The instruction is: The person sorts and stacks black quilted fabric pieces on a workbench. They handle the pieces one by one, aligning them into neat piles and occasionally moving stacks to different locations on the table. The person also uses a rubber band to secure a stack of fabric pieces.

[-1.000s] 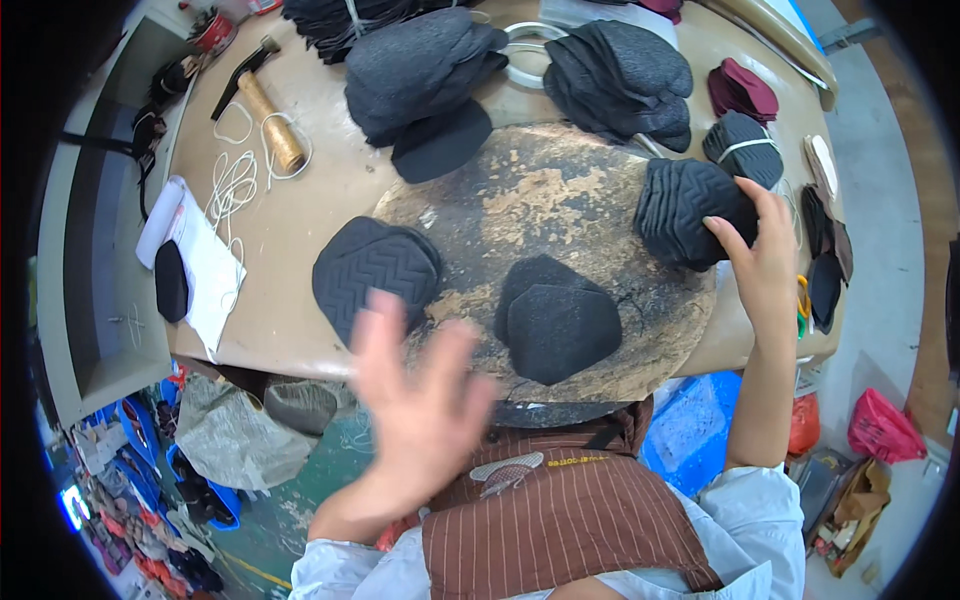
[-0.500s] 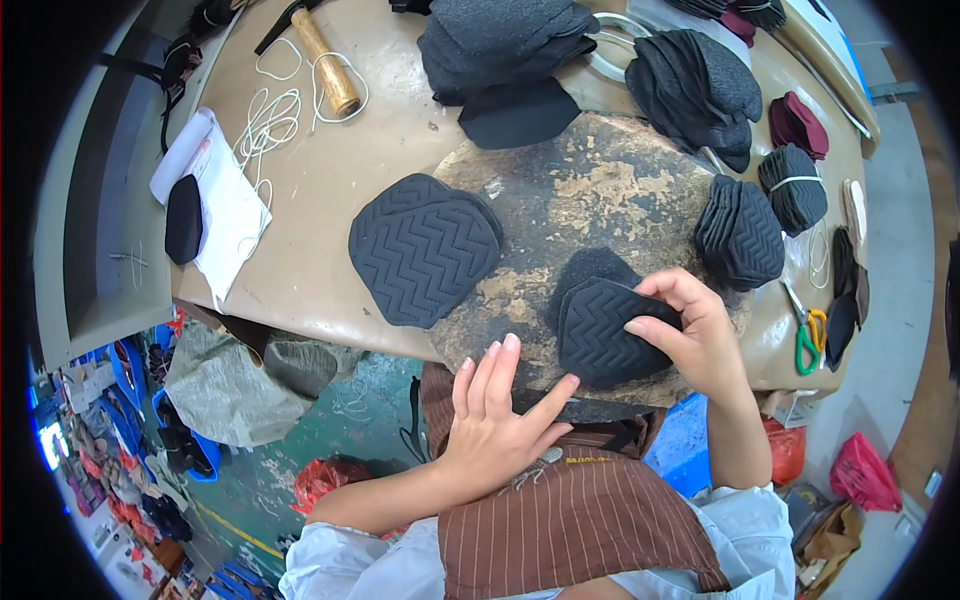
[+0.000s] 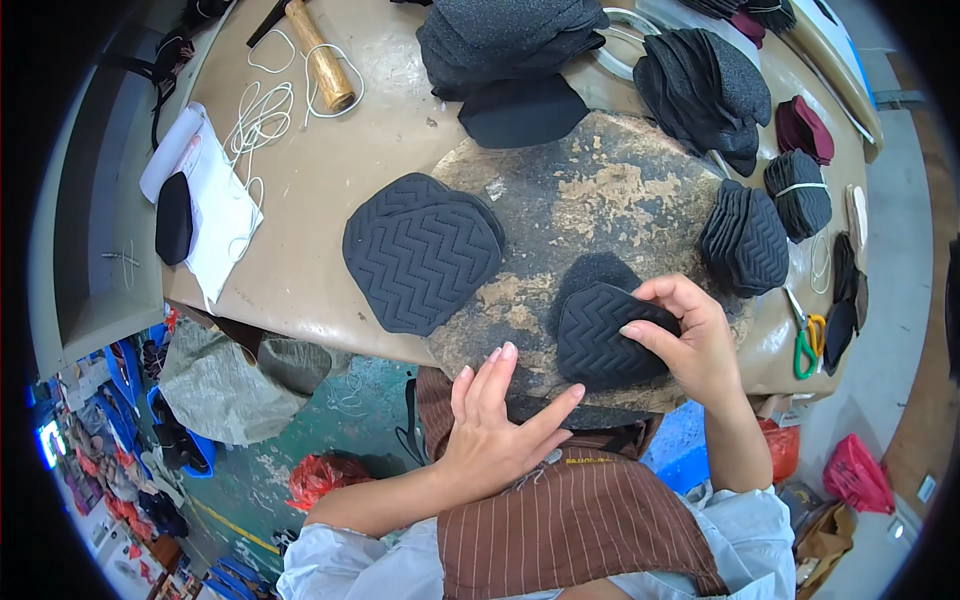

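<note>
My right hand (image 3: 684,330) pinches the right edge of a black quilted fabric piece (image 3: 606,340) with zigzag stitching, thumb on top. Under it shows the rim of a plain dark fabric piece (image 3: 598,268), on the round worn wooden board (image 3: 630,185). My left hand (image 3: 505,420) rests near the board's front edge, fingers spread, holding nothing; its index fingertip is close to the quilted piece's lower left. To the left, several quilted pieces (image 3: 425,255) overlap, partly on the board. A fanned stack of smaller quilted pieces (image 3: 745,240) sits at the board's right edge.
Dark fabric stacks (image 3: 700,90) stand at the back, beside maroon pieces (image 3: 804,130) and a tied bundle (image 3: 798,195). Scissors (image 3: 804,340) with green and orange handles lie right. A wooden-handled tool (image 3: 325,65), white cord (image 3: 260,120) and papers (image 3: 215,210) lie left.
The view has shifted slightly. My right hand keeps its pinch on the quilted piece, and my left fingers have spread a little wider. Nothing else has visibly moved.
</note>
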Demonstrator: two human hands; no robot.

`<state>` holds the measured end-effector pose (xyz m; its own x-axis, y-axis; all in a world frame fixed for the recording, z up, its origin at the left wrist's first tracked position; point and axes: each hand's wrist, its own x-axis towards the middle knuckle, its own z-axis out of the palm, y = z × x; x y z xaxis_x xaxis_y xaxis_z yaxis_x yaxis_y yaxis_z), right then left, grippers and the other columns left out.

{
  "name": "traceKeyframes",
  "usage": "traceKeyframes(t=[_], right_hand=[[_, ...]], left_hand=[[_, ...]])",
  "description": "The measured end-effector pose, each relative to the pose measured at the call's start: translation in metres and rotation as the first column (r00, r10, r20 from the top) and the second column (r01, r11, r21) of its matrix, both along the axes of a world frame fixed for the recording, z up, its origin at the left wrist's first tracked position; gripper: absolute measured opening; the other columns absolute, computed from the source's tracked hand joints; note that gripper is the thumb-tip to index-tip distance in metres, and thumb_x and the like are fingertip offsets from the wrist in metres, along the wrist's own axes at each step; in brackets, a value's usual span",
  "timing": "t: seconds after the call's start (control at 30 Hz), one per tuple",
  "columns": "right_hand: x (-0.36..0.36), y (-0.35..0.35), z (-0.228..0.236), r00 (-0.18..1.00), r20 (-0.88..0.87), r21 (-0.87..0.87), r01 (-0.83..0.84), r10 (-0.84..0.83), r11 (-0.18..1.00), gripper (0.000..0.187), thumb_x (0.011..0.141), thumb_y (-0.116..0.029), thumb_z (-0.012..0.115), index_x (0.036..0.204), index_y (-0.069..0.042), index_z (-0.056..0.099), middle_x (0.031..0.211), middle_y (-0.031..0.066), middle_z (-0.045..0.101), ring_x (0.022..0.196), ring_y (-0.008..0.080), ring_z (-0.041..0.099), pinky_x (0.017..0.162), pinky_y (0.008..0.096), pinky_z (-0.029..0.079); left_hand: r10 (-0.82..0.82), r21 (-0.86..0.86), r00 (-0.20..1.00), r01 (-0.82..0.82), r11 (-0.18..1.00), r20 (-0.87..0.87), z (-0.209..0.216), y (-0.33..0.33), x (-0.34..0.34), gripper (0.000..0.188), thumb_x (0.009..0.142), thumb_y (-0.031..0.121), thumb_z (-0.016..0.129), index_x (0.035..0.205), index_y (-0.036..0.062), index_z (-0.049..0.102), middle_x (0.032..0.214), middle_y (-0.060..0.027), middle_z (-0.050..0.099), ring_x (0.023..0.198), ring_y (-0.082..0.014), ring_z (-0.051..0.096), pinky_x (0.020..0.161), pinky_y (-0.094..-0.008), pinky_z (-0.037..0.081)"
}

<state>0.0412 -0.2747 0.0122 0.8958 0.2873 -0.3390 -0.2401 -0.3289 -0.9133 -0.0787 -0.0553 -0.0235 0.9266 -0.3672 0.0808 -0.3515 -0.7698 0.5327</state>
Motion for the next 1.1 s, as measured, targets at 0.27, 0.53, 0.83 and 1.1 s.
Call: traceKeyframes(t=[0.27, 0.53, 0.83, 1.1], right_hand=[[-0.002, 0.003, 0.001, 0.999, 0.025, -0.051, 0.024, -0.023, 0.998, 0.024, 0.078, -0.001, 0.072, 0.099, 0.002, 0.059, 0.089, 0.0074, 0.069, 0.086, 0.0105, 0.064, 0.075, 0.0255, 0.051], [0.001, 0.006, 0.009, 0.998, -0.041, -0.133, 0.031, -0.037, 0.991, 0.024, 0.079, -0.004, 0.073, 0.098, 0.001, 0.06, 0.085, 0.0109, 0.069, 0.08, 0.0119, 0.067, 0.07, 0.0274, 0.052], [-0.011, -0.005, 0.007, 0.969, 0.248, -0.444, 0.103, 0.011, 0.89, 0.016, 0.078, -0.006, 0.072, 0.085, -0.001, 0.058, 0.074, 0.0134, 0.062, 0.059, 0.0283, 0.062, 0.053, 0.0346, 0.048], [-0.021, -0.029, 0.02, 0.74, 0.658, -0.227, 0.022, 0.137, 0.974, 0.024, 0.07, -0.009, 0.079, 0.082, -0.005, 0.06, 0.073, 0.007, 0.061, 0.063, 0.0235, 0.06, 0.06, 0.0322, 0.048]], left_hand=[[0.023, 0.194, 0.998, -0.032, 0.98, 0.05, 0.0, -0.006, 0.003, 0.066, 0.073, 0.06, 0.067, 0.132, 0.0335, 0.052, 0.14, -0.0276, 0.024, 0.126, -0.04, 0.028, 0.101, -0.0531, 0.024], [-0.348, 0.247, 0.936, 0.327, 0.912, 0.047, 0.023, -0.004, 0.048, 0.075, 0.072, 0.065, 0.061, 0.115, 0.0043, 0.055, 0.142, -0.0204, 0.039, 0.129, -0.03, 0.039, 0.107, -0.0512, 0.019], [-0.229, 0.046, 0.96, 0.238, 0.97, -0.16, 0.039, -0.023, 0.084, 0.053, 0.07, 0.049, 0.071, 0.096, 0.0045, 0.057, 0.142, -0.016, 0.043, 0.104, -0.0322, 0.047, 0.09, -0.0424, 0.032], [-0.066, -0.637, 0.952, -0.147, 0.757, -0.298, 0.046, -0.003, 0.078, 0.065, 0.078, 0.004, 0.076, 0.132, 0.006, 0.04, 0.1, -0.0122, 0.061, 0.085, -0.0169, 0.062, 0.075, -0.0264, 0.049]])
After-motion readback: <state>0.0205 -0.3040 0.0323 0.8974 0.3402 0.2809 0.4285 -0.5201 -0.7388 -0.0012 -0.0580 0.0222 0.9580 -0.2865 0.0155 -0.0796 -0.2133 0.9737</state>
